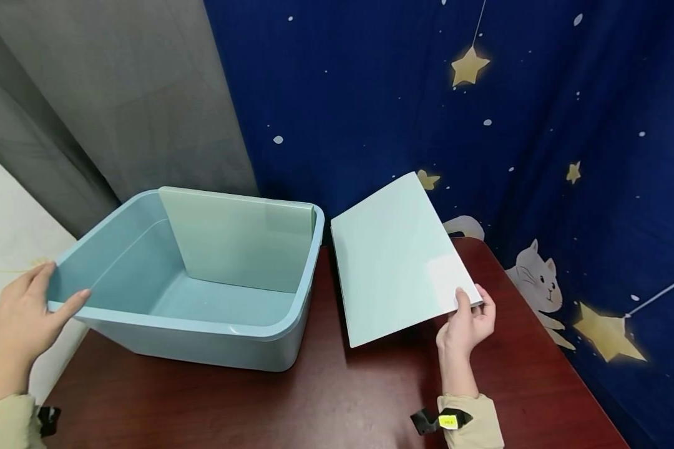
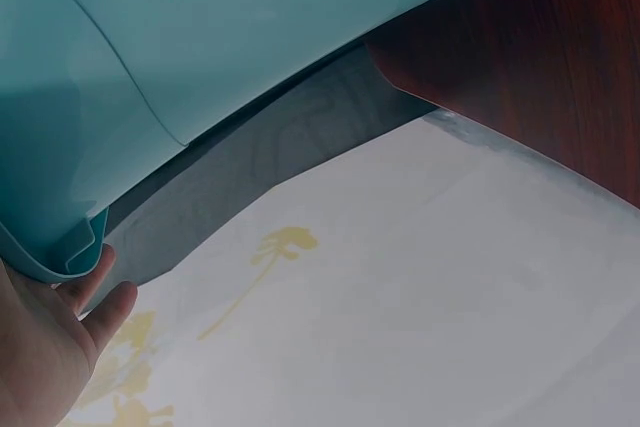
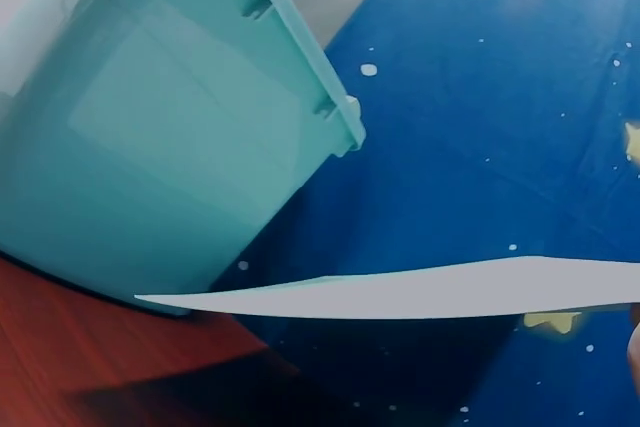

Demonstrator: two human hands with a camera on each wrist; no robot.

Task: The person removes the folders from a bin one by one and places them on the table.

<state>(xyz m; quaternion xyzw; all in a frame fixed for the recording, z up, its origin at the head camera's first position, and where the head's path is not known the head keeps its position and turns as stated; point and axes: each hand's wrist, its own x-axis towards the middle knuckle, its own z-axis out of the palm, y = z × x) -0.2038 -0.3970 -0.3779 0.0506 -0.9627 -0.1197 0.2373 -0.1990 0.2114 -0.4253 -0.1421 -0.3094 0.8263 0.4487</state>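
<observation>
Pinched in right hand (image 1: 463,327) between thumb above and fingers beneath, at right corner: one folder (image 1: 393,262). Held with left hand (image 1: 27,307), thumb over rim at near left corner: one blue tub (image 1: 202,347), on red-brown table (image 1: 342,402).

Handling, by judgement: light; fairly stiff as a sheet, though likely to bow when carried by one corner; smooth-faced, so apt to swing or slip from so small a hold. Best taken at middle of an edge, or by two opposite edges. Liable to crease under a hard pinch.

Location: just right of tub, tilted over table, with shadow below.

Appearance: pale mint green, rectangular, thin, plain-faced; seen edge-on from right wrist, slightly curved. Whiter patch beside thumb, perhaps a label, perhaps glare; not clear enough to say.

Companion piece: second folder (image 1: 244,243), similar green, standing on edge inside tub along far wall, with top about level with rim.
</observation>
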